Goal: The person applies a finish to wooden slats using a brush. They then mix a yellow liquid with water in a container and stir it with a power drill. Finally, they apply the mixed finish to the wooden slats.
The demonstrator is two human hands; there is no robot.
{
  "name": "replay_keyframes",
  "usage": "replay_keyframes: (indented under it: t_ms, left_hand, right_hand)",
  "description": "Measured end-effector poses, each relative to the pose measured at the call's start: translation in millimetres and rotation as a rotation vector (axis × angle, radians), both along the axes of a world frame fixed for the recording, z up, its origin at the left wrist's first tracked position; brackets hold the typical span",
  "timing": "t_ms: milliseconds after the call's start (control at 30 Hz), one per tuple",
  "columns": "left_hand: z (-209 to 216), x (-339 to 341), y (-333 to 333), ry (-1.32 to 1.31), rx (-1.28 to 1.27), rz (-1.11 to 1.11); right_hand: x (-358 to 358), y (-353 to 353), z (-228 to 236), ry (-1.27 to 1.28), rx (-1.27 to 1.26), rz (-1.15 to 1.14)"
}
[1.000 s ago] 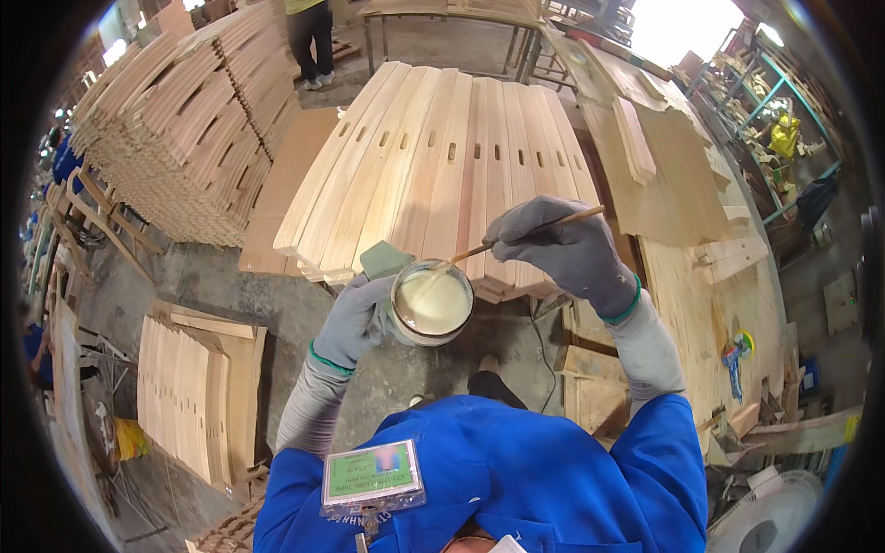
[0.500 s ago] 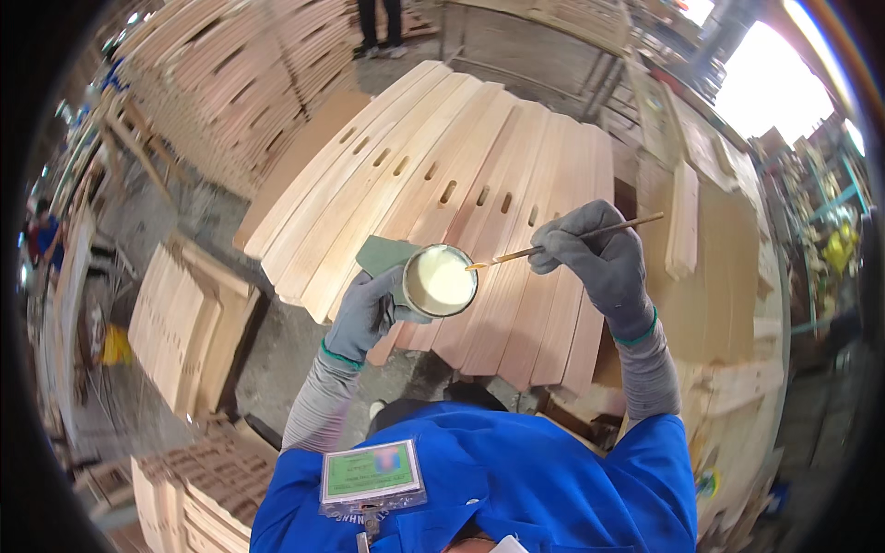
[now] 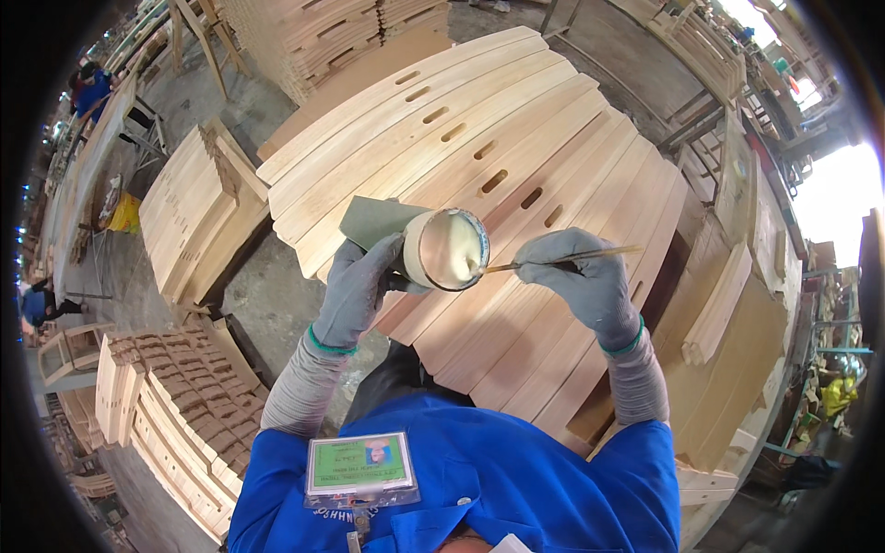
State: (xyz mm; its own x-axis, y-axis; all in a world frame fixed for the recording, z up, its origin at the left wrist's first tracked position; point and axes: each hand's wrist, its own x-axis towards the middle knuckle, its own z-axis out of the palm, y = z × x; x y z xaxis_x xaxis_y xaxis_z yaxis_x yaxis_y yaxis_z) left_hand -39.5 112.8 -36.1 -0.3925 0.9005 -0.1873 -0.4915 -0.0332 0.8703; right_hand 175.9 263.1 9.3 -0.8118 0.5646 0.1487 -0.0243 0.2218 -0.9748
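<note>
left hand: the left hand [image 3: 355, 290] in a grey glove sits just left of frame centre, forearm rising from the lower edge in a grey sleeve, fingers curled round the side of a small round tin [image 3: 449, 249] and gripping it, mouth tipped toward the camera.
right hand: the right hand [image 3: 583, 281], also grey-gloved with a green cuff, is right of centre, forearm coming up from the lower right; fingers pinched closed on a thin wooden stick [image 3: 564, 259] that lies nearly level.
tin: between the two hands, at frame centre, filled with a pale cream paste; the stick's left tip meets the tin's right rim.
stick: its right end pokes out past the glove toward the right; the gripped middle is hidden by the fingers.
green sheet: a dull green sheet [image 3: 373, 221] is tucked behind the tin under the left hand's fingers, its lower part covered by the glove.
slats: a fan of long pale curved wooden slats [image 3: 516, 120] with oblong slots lies under both hands, running from the upper centre down to the lower right.
hidden: the tin's base and what carries the slats cannot be made out.
body: blue jacket [image 3: 516, 488] along the lower edge with a green badge [image 3: 359, 465] in a clear holder, cut off by the frame.
surroundings: more slat stacks [image 3: 189, 207] at left and lower left on a grey floor; a person in blue [image 3: 92, 83] far upper left, small and bent by the lens.
</note>
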Motion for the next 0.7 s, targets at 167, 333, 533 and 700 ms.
replay_keyframes:
  t_ms: [167, 333, 533, 700]
  left_hand:
    - [-24, -9, 15, -0.087, -0.058, 0.004]
    - [-54, -11, 34, -0.213, -0.081, 0.003]
    - [-67, -20, 66, -0.238, -0.074, 0.08]
    - [-71, -40, 81, -0.22, -0.077, 0.132]
  right_hand:
    - [-7, 21, -23, 0.218, -0.728, -0.228]
    - [-20, 47, -63, 0.195, -1.011, -0.211]
    - [-53, 90, -100, 0.124, -1.001, -0.273]
    - [-83, 168, -93, 0.13, -0.511, -0.351]
